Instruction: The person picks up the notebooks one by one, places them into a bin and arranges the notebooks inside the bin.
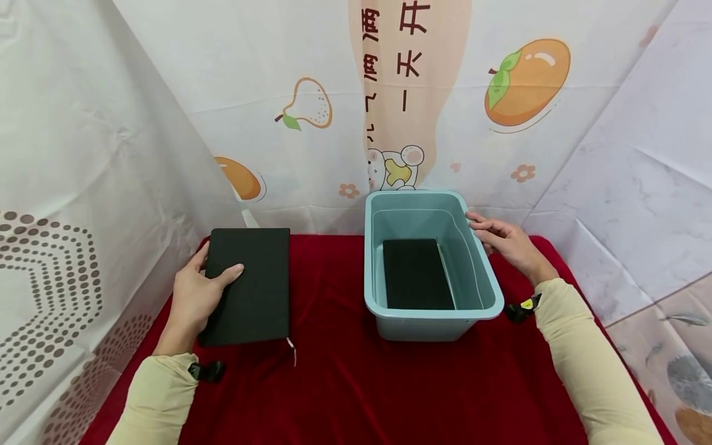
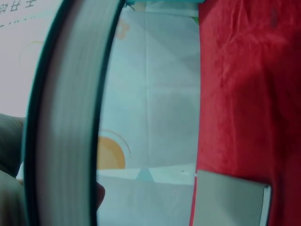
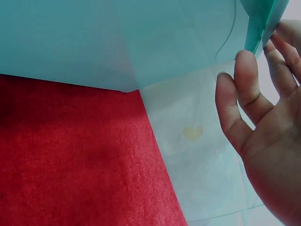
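A black hardcover notebook [image 1: 257, 284] with a thin ribbon at its lower corner is gripped by my left hand [image 1: 194, 295], thumb across the cover and fingers behind. In the left wrist view its pale page edge [image 2: 70, 117] faces the camera, the notebook raised above the red cloth. My right hand [image 1: 508, 244] is at the right rim of a light blue plastic bin [image 1: 425, 327], fingertips touching the rim with the fingers loosely extended. Inside the bin lies another black notebook [image 1: 417, 275].
Red cloth [image 1: 339, 383] covers the table. A grey flat rectangular object [image 2: 230, 200] lies on it near the left hand. Behind stands a white printed curtain [image 1: 311, 161], with more hanging sheets at both sides.
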The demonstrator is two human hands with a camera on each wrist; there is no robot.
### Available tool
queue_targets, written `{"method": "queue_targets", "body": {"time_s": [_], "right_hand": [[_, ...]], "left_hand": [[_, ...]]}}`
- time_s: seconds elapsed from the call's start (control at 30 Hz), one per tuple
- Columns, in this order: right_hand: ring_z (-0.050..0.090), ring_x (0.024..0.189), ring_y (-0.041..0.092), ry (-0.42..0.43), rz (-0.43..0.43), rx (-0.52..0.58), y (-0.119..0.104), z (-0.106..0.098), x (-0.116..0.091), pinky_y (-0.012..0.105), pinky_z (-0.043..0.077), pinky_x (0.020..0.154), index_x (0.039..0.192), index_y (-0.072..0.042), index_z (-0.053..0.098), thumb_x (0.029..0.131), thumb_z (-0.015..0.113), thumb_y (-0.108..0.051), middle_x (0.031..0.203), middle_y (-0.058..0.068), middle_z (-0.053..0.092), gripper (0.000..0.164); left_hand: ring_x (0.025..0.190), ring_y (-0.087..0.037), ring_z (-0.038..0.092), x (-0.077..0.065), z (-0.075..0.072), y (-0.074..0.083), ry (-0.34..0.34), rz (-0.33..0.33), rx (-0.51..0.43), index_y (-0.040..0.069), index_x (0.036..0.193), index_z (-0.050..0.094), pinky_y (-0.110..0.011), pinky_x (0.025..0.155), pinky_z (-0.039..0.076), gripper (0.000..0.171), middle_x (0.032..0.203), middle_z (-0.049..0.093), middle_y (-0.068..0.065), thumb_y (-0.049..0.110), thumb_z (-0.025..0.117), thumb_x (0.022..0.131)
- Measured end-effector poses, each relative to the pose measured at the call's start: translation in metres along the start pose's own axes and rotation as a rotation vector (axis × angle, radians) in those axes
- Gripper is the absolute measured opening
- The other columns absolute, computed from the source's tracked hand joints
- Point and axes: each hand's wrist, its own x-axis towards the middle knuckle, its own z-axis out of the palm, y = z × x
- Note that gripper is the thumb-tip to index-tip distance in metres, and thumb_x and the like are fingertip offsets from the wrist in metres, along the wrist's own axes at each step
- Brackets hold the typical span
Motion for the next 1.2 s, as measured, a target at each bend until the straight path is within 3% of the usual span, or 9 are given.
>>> {"method": "queue_targets", "body": {"time_s": [0.2, 0.4, 0.53, 0.67, 0.8, 0.9, 1.07, 1.2], "right_hand": [[0.064, 0.089, 0.003, 0.008, -0.014, 0.019, 0.001, 0.001, 0.0, 0.02, 0.056, 0.073, 0.134, 0.005, 0.061, 0.105, 0.059, -0.02, 0.15, -0.017, 0.053, 0.039], [0.064, 0.094, 0.002, 0.015, 0.005, 0.015, 0.0, 0.002, 0.0, 0.02, 0.056, 0.074, 0.134, 0.004, 0.061, 0.104, 0.059, -0.023, 0.155, -0.01, 0.051, 0.04], [0.064, 0.095, 0.003, 0.01, 0.014, 0.016, -0.001, 0.003, 0.0, 0.021, 0.056, 0.075, 0.136, 0.004, 0.06, 0.105, 0.058, -0.023, 0.158, -0.005, 0.049, 0.041], [0.063, 0.101, 0.002, 0.014, 0.019, 0.016, -0.003, 0.004, -0.001, 0.021, 0.056, 0.075, 0.136, 0.004, 0.06, 0.105, 0.058, -0.023, 0.159, -0.004, 0.048, 0.041], [0.062, 0.104, 0.002, 0.012, 0.021, 0.016, -0.003, 0.004, -0.002, 0.021, 0.057, 0.076, 0.136, 0.003, 0.06, 0.105, 0.058, -0.023, 0.159, -0.004, 0.048, 0.041], [0.063, 0.1, 0.003, 0.013, 0.02, 0.016, -0.003, 0.003, -0.002, 0.021, 0.057, 0.076, 0.136, 0.003, 0.061, 0.105, 0.059, -0.024, 0.158, -0.005, 0.048, 0.041], [0.063, 0.099, 0.003, 0.015, 0.015, 0.018, -0.003, 0.003, -0.002, 0.021, 0.057, 0.075, 0.136, 0.003, 0.06, 0.105, 0.058, -0.023, 0.158, -0.007, 0.049, 0.041], [0.064, 0.102, 0.002, 0.016, 0.018, 0.017, -0.002, 0.003, -0.001, 0.021, 0.057, 0.075, 0.136, 0.003, 0.06, 0.105, 0.059, -0.023, 0.157, -0.007, 0.049, 0.041]], "left_hand": [[0.073, 0.001, 0.066, 0.003, 0.008, 0.009, -0.023, 0.054, -0.009, 0.023, 0.165, 0.019, -0.021, 0.067, 0.057, 0.093, 0.148, 0.049, -0.019, 0.043, 0.074, 0.092], [0.08, -0.003, 0.066, 0.008, 0.015, 0.019, -0.03, 0.079, -0.008, 0.025, 0.164, 0.022, -0.021, 0.071, 0.057, 0.091, 0.151, 0.049, -0.017, 0.044, 0.075, 0.092], [0.086, -0.01, 0.069, 0.012, 0.018, 0.029, -0.056, 0.091, -0.013, 0.03, 0.164, 0.019, -0.029, 0.076, 0.06, 0.092, 0.155, 0.046, -0.015, 0.047, 0.074, 0.092], [0.095, -0.025, 0.072, 0.014, 0.023, 0.041, -0.078, 0.104, -0.018, 0.033, 0.164, 0.017, -0.045, 0.083, 0.061, 0.094, 0.157, 0.045, -0.013, 0.05, 0.073, 0.091], [0.118, -0.039, 0.065, 0.016, 0.029, 0.052, -0.083, 0.119, -0.019, 0.03, 0.165, 0.016, -0.057, 0.095, 0.056, 0.096, 0.164, 0.038, -0.011, 0.051, 0.073, 0.09], [0.126, -0.042, 0.059, 0.018, 0.034, 0.059, -0.098, 0.13, -0.036, 0.028, 0.165, 0.016, -0.059, 0.099, 0.053, 0.096, 0.166, 0.034, -0.01, 0.05, 0.074, 0.091], [0.119, -0.039, 0.064, 0.02, 0.043, 0.068, -0.128, 0.148, -0.058, 0.028, 0.165, 0.016, -0.055, 0.095, 0.056, 0.095, 0.163, 0.038, -0.013, 0.047, 0.073, 0.092], [0.095, -0.029, 0.073, 0.02, 0.049, 0.075, -0.129, 0.166, -0.079, 0.031, 0.163, 0.024, -0.044, 0.082, 0.061, 0.087, 0.147, 0.05, -0.017, 0.043, 0.074, 0.093]]}}
